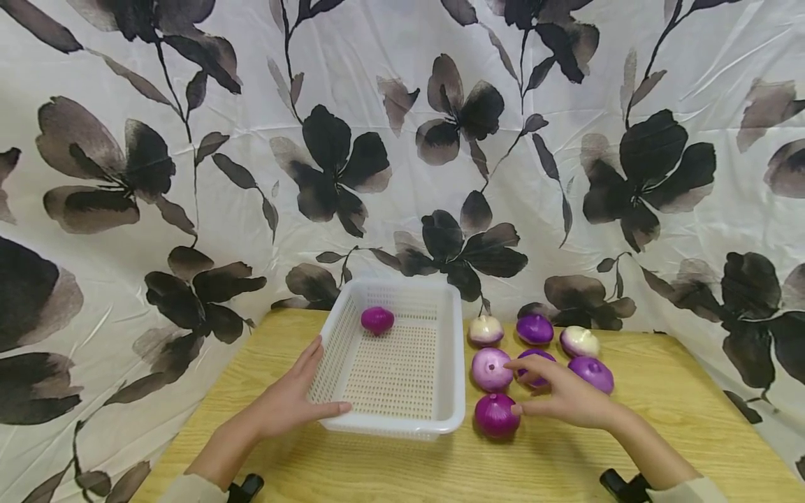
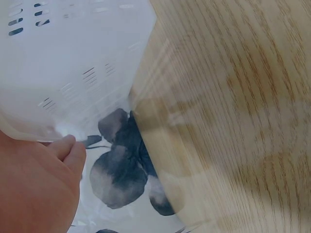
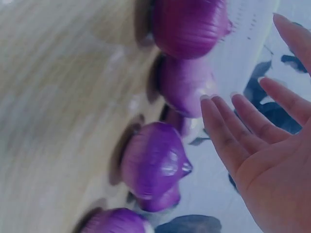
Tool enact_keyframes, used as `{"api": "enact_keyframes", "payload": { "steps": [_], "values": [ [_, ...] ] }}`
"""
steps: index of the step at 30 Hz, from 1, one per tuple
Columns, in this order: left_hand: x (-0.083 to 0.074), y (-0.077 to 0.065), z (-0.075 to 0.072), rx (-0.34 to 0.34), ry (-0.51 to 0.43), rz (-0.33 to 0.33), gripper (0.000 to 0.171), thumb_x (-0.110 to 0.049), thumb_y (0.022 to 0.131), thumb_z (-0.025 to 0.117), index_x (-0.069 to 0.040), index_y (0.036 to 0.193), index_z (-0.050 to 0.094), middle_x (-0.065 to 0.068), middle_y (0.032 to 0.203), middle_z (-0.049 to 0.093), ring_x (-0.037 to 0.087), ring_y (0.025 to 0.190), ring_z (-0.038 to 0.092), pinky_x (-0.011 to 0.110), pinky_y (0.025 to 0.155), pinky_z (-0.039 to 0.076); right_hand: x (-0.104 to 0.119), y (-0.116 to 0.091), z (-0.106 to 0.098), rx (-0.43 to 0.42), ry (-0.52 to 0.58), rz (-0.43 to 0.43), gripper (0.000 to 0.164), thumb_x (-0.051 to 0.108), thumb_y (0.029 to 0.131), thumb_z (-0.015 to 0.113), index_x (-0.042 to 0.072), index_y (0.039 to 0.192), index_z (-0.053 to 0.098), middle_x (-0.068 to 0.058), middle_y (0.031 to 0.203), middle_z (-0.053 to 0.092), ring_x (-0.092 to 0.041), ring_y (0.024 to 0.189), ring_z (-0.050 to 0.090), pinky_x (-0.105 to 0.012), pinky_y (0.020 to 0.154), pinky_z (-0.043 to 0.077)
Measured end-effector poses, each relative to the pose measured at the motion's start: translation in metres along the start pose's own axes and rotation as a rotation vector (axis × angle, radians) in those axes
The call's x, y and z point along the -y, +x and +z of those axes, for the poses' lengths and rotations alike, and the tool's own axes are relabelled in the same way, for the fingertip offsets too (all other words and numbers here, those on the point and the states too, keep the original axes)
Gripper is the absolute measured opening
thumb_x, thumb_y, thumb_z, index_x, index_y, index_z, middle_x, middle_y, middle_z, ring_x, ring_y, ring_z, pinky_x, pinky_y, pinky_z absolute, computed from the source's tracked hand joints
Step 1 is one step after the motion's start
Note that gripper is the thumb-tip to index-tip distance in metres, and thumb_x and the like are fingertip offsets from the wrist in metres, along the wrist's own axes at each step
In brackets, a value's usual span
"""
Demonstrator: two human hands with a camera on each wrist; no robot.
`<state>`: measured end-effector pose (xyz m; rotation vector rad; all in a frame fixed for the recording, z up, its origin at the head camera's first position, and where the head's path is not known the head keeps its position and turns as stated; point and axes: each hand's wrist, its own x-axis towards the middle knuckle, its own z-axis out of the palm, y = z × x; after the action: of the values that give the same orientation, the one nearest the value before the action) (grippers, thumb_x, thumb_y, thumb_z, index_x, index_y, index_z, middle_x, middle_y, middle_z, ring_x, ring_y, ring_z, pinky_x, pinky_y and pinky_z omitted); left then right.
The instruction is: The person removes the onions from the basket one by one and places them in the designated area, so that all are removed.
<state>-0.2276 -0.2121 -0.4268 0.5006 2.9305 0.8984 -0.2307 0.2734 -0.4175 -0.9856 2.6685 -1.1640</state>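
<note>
A white perforated plastic basket (image 1: 458,349) stands on the wooden table, one red onion (image 1: 377,320) lying in its far left part. My left hand (image 1: 286,402) holds the basket's left side, thumb over the rim; the left wrist view shows fingertips (image 2: 73,145) at the rim. To the right of the basket, my right hand (image 1: 569,398) hovers over the onions with spread fingers and nothing held. Nearest its thumb is a magenta onion (image 1: 497,417); its index finger overlaps a pale pink onion (image 1: 489,374). In the right wrist view the right hand (image 3: 267,165) shows its palm.
Several more onions sit in loose rows right of the basket: a white-topped one (image 1: 486,331), a deep purple one (image 1: 534,328), another white one (image 1: 580,342) and a purple one (image 1: 592,376). A floral cloth (image 1: 390,202) hangs behind the table (image 1: 428,475).
</note>
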Motion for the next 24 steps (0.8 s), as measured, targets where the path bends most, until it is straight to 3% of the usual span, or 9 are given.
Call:
{"api": "enact_keyframes", "payload": {
  "steps": [2, 7, 13, 19, 24],
  "values": [
    [0.0, 0.0, 0.0, 0.001, -0.002, 0.001, 0.129, -0.072, 0.079, 0.074, 0.002, 0.163, 0.01, 0.014, 0.172, -0.002, 0.046, 0.152, 0.019, 0.066, 0.118, 0.026, 0.001, 0.003, -0.003, -0.006, -0.01, -0.02, 0.063, 0.029, 0.091, 0.08, 0.0, 0.141, 0.055, -0.023, 0.134, 0.06, -0.026, 0.114, 0.065, -0.043, 0.092, 0.059],
    [0.001, -0.001, 0.0, 0.0, -0.005, 0.001, 0.129, -0.073, 0.078, 0.074, 0.002, 0.163, 0.01, 0.013, 0.172, -0.003, 0.046, 0.152, 0.018, 0.066, 0.118, 0.025, 0.008, 0.014, -0.01, -0.003, 0.011, -0.022, 0.058, 0.028, 0.093, 0.078, 0.001, 0.14, 0.056, -0.022, 0.138, 0.057, -0.038, 0.115, 0.063, -0.041, 0.091, 0.06],
    [0.0, -0.001, -0.001, 0.0, -0.006, -0.001, 0.128, -0.072, 0.079, 0.073, 0.002, 0.163, 0.011, 0.013, 0.172, -0.003, 0.046, 0.152, 0.018, 0.066, 0.118, 0.025, 0.024, 0.04, -0.015, 0.013, -0.004, -0.083, 0.049, 0.02, 0.096, 0.074, 0.009, 0.141, 0.057, -0.016, 0.137, 0.059, -0.043, 0.118, 0.062, -0.049, 0.091, 0.059],
    [0.001, -0.002, -0.001, 0.01, -0.011, -0.015, 0.129, -0.073, 0.078, 0.073, 0.0, 0.163, 0.01, 0.012, 0.172, -0.003, 0.045, 0.152, 0.019, 0.066, 0.118, 0.025, 0.039, 0.07, -0.016, 0.042, -0.034, -0.15, 0.051, 0.017, 0.095, 0.074, 0.001, 0.14, 0.056, -0.018, 0.137, 0.06, -0.037, 0.115, 0.064, -0.052, 0.09, 0.059],
    [0.001, -0.002, -0.001, 0.011, -0.009, -0.013, 0.129, -0.074, 0.079, 0.072, 0.0, 0.163, 0.009, 0.011, 0.172, -0.002, 0.044, 0.153, 0.02, 0.065, 0.118, 0.026, 0.053, 0.095, -0.017, 0.068, -0.017, -0.11, 0.056, 0.02, 0.095, 0.074, -0.002, 0.143, 0.053, -0.022, 0.14, 0.056, -0.04, 0.12, 0.061, -0.047, 0.091, 0.059]
  ]
}}
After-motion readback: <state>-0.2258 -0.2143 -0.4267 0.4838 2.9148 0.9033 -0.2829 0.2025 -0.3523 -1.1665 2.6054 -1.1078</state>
